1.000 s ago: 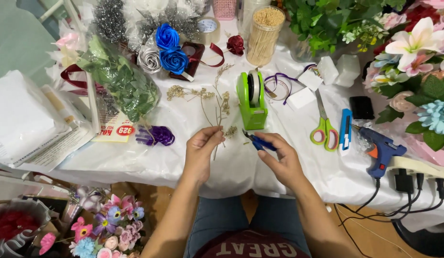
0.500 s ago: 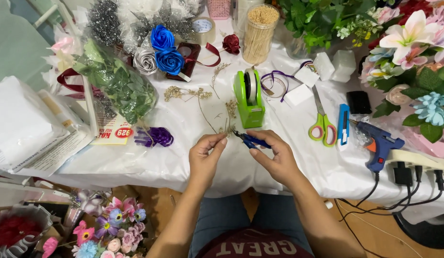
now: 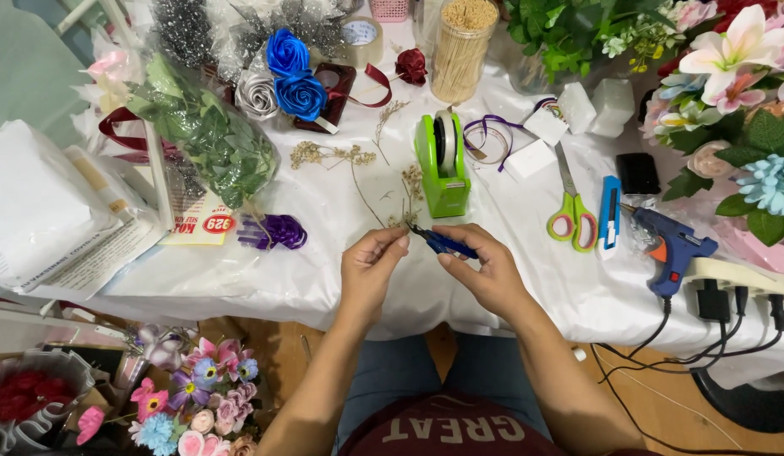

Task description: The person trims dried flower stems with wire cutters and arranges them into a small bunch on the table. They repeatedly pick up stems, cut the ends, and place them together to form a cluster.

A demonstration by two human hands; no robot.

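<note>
Left hand [image 3: 371, 266] pinches dried sprig [image 3: 406, 198]; right hand [image 3: 485, 270] grips blue-handled cutters [image 3: 438, 241] at its stem. Green tape dispenser [image 3: 443, 165] just beyond both hands on the tabletop [image 3: 324, 262].

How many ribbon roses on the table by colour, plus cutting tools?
Blue roses: 2
Silver rose: 1
Dark red rose: 1
Scissors: 1
Blue utility knife: 1
Blue-handled pliers, in right hand: 1
Total: 7

**Satin, plastic and dried stems**

The white table cover [image 3: 324, 270] looks like smooth, faintly glossy sheet. The tape dispenser [image 3: 443, 160] is shiny green plastic. The blue roses [image 3: 295, 76] have a satin sheen. The dried sprig [image 3: 409, 190] looks matt and brittle; the pliers [image 3: 443, 243] show blue rubbery-looking grips.
</note>
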